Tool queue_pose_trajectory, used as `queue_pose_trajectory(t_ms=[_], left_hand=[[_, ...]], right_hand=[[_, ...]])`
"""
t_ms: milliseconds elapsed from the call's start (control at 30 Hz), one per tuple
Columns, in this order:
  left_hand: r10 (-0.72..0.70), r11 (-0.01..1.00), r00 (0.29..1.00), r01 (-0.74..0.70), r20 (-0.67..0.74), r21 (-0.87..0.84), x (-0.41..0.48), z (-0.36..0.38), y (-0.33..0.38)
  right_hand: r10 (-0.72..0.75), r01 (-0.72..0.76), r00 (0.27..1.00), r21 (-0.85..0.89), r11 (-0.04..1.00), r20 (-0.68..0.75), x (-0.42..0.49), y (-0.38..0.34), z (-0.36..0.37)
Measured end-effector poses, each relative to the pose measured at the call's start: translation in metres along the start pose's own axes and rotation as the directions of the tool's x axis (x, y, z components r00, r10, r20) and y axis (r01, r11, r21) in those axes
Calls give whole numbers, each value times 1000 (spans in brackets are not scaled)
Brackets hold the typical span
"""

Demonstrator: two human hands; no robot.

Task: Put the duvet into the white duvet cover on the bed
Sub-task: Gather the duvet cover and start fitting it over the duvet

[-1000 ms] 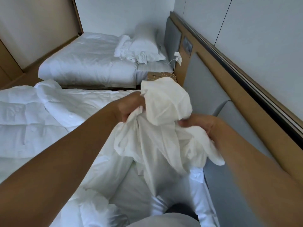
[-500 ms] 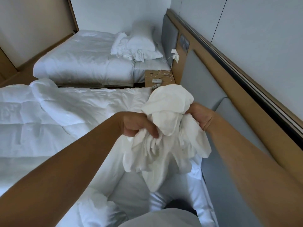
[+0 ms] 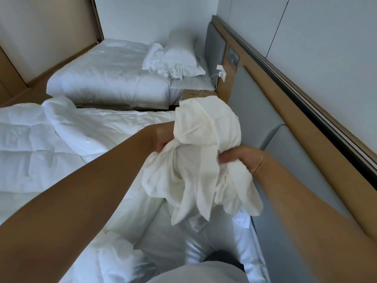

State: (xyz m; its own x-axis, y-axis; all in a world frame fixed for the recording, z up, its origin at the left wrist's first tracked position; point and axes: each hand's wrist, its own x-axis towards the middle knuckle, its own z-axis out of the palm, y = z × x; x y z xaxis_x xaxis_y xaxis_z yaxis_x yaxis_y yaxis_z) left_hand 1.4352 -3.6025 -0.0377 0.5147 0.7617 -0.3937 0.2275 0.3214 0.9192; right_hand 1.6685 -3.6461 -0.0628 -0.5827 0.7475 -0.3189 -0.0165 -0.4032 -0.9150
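Note:
I hold a bunched white duvet cover up in front of me, above the near bed's head end. My left hand grips its left side, partly hidden by a fold. My right hand grips the bunch from the right, fingers curled into the cloth. Loose folds hang down below both hands. The quilted white duvet lies spread and rumpled on the near bed to my left.
A grey padded headboard with a wooden frame runs along the right wall. A second made bed with a pillow stands beyond. Between the beds is a wooden nightstand with a plugged-in charger.
Both hands keep regathering the cover: the left hand rose again and the right dropped lower on the bunch. A large fold now puffs up above my hands.

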Motion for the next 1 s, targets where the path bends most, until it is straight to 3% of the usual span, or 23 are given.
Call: queue_pose_trajectory(t_ms=[67, 133, 200, 267, 367, 433, 500, 600, 667, 800, 900, 1000], left_hand=[[-141, 990, 980, 141, 141, 14, -1, -1, -5], [-241, 964, 901, 179, 360, 198, -5, 6, -11], [-270, 948, 851, 154, 450, 278, 1, 15, -16], [-209, 969, 844, 111, 493, 219, 1, 20, -18], [-173, 980, 878, 107, 446, 168, 1, 12, -16], [-110, 992, 956, 91, 273, 82, 5, 4, -11], [-22, 999, 997, 25, 80, -29, 7, -1, -1], [39, 999, 999, -40, -27, -35, 8, 5, 6], [39, 995, 999, -36, 26, -93, 8, 7, 3], [63, 979, 997, -52, 49, -197, 11, 4, 3], [-82, 997, 992, 82, 101, -3, 5, 2, -9], [-268, 957, 923, 223, 276, 183, 3, 11, -23]], right_hand=[[-78, 83, 992, 45, 996, -96, 1, -6, -9], [-140, 157, 971, 75, 985, -193, 4, -9, -13], [-157, 195, 955, 133, 972, -251, 10, -8, -20], [-164, 214, 952, 177, 961, -260, 14, -7, -21], [-93, 144, 954, 166, 975, -284, 11, -1, -28], [14, 31, 962, 161, 986, -272, 1, 12, -33], [170, -146, 980, 200, 969, -106, -11, 23, -23], [200, -197, 969, -33, 980, 145, -11, 24, -1], [175, -163, 975, -94, 982, 136, -7, 15, 10], [46, -47, 999, -12, 999, -29, -8, 8, 0], [-42, 49, 996, 93, 994, -78, -9, -1, -14], [-116, 135, 982, 126, 983, -147, -3, -7, -18]])
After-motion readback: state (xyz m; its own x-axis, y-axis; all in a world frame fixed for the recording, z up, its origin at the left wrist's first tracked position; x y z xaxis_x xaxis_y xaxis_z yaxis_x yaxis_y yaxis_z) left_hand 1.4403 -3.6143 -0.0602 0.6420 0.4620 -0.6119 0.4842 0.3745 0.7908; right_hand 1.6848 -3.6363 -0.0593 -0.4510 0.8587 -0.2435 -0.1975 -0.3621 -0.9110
